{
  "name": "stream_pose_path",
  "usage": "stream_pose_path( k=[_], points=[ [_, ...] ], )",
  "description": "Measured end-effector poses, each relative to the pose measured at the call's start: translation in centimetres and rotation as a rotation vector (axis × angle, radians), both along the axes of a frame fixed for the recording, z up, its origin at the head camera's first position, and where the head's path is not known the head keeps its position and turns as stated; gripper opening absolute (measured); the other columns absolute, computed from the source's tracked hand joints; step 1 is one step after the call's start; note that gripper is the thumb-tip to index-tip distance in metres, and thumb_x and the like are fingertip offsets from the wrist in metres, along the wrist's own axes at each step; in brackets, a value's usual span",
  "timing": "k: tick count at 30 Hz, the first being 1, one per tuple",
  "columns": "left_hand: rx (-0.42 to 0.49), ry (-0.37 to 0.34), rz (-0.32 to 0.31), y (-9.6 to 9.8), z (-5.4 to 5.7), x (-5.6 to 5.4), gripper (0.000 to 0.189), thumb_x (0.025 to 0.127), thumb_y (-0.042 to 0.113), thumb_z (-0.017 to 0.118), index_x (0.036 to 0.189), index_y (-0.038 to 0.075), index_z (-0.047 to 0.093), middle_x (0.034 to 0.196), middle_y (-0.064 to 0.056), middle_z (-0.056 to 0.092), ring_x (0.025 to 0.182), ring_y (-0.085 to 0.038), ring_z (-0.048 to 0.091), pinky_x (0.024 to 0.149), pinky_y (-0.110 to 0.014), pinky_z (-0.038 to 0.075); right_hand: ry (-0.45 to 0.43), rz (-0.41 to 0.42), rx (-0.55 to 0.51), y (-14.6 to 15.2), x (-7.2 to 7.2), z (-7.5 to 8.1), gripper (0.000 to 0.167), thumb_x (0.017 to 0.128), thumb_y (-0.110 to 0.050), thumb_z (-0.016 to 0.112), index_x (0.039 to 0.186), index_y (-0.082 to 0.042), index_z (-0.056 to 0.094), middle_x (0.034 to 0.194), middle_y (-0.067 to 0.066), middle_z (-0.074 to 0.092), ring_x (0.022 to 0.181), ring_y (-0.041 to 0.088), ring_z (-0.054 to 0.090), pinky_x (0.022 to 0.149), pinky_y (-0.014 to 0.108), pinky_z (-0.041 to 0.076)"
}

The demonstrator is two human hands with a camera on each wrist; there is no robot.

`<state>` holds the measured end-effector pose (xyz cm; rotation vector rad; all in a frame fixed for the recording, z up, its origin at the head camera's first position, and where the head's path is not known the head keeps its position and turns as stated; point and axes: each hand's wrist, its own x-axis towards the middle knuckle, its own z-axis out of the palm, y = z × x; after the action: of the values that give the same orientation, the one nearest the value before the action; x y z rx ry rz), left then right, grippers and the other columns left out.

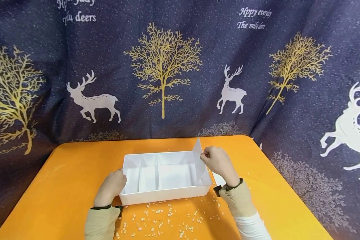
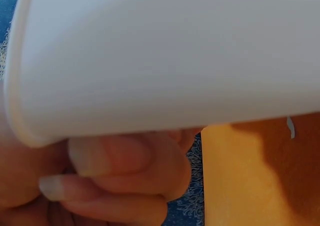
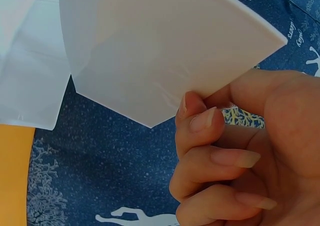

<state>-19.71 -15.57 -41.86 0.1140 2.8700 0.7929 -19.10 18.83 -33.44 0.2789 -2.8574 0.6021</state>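
the white box (image 1: pixel 165 178) sits mid-table (image 1: pixel 63 173) with crumbs (image 1: pixel 162 216) just in front – it looks light, thin and easily bent, best held by its walls. left hand (image 1: pixel 111 188) grips the box's left end; right hand (image 1: pixel 219 163) pinches the divider (image 1: pixel 198 156) at the right end. only the right wrist view shows that pinch close up – fingertips (image 3: pixel 197 116) on the sheet's edge

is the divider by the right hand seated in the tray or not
Not seated: the divider leans tilted above the tray rim, pinched by the right hand.
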Motion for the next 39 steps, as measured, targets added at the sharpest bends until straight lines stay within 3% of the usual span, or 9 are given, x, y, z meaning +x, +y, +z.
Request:
stream_pose_path(
  k=[11, 18, 28, 39],
  points=[
    [-0.007, 0.013, -0.004, 0.1, 0.1, 0.1, 0.037, 0.099, 0.007, 0.043, 0.124, -0.019, 0.047, 0.095, -0.022, 0.060, 0.074, -0.023, 0.054, 0.061, -0.032, 0.044, -0.014, -0.016, -0.009, 0.4, 0.1, 0.1, 0.035, 0.086, -0.010, 0.055, 0.058, -0.017, 0.035, 0.052, -0.006, 0.025, 0.049, 0.010, 0.022, 0.050, 0.024, 0.018],
    [0.003, 0.021, 0.003, 0.1, -0.1, 0.1, 0.037, 0.099, 0.008, 0.043, 0.125, -0.018, 0.046, 0.101, -0.026, 0.061, 0.077, -0.025, 0.056, 0.064, -0.034, 0.047, 0.042, 0.000, -0.022, 0.6, 0.3, 0.0, 0.036, 0.084, -0.009, 0.054, 0.057, -0.018, 0.033, 0.051, -0.007, 0.023, 0.048, 0.008, 0.020, 0.049, 0.023, 0.017],
    [0.004, 0.020, 0.005, 0.1, -0.1, 0.2, 0.037, 0.098, 0.007, 0.044, 0.126, -0.019, 0.045, 0.106, -0.030, 0.060, 0.079, -0.028, 0.057, 0.066, -0.036, 0.049, 0.001, -0.020, 0.001, 1.1, 0.0, 0.1, 0.037, 0.087, -0.009, 0.055, 0.058, -0.018, 0.033, 0.051, -0.007, 0.023, 0.049, 0.009, 0.020, 0.050, 0.024, 0.017],
    [0.003, 0.029, -0.002, 0.1, -0.1, 0.2, 0.037, 0.098, 0.007, 0.043, 0.124, -0.020, 0.046, 0.101, -0.028, 0.060, 0.076, -0.026, 0.055, 0.064, -0.035, 0.047, 0.010, -0.023, -0.013, 1.6, 0.1, 0.1, 0.038, 0.087, -0.009, 0.055, 0.059, -0.018, 0.031, 0.053, -0.006, 0.022, 0.049, 0.009, 0.020, 0.050, 0.023, 0.017]
  ],
)
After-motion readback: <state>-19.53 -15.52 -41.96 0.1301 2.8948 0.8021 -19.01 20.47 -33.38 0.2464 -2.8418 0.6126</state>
